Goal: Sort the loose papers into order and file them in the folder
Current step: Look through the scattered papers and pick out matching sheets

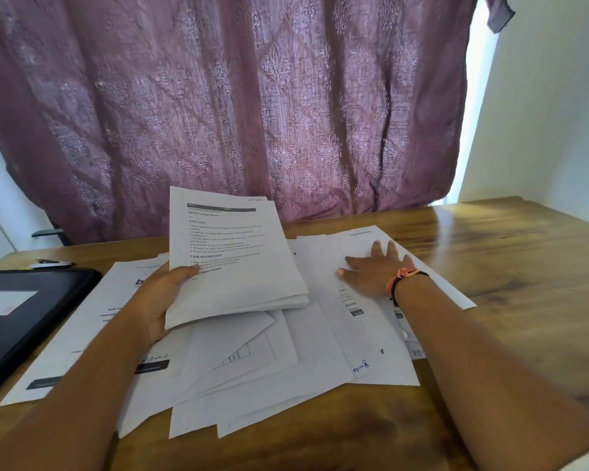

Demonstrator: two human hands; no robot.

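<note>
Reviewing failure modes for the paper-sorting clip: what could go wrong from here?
The left hand grips the lifted stack of papers by one edge only, and its lower sheets are fanning; some may slip out. The printed sheet under the right hand lies upside down relative to that stack, so pages could be filed in mixed orientation. The black folder is closed while both hands are occupied.

Lighting, as we log it: daylight, med. bright, coming thru the curtain from behind, w/ a blown-out white strip along its right edge and a warm sunlit patch on the table, far right. Shadows soft, faint under the stack of papers; loose sheets glare slightly, small print smeared. Wide-angle bend at edges: we note table line bowed, btm corners stretched and soft.
</note>
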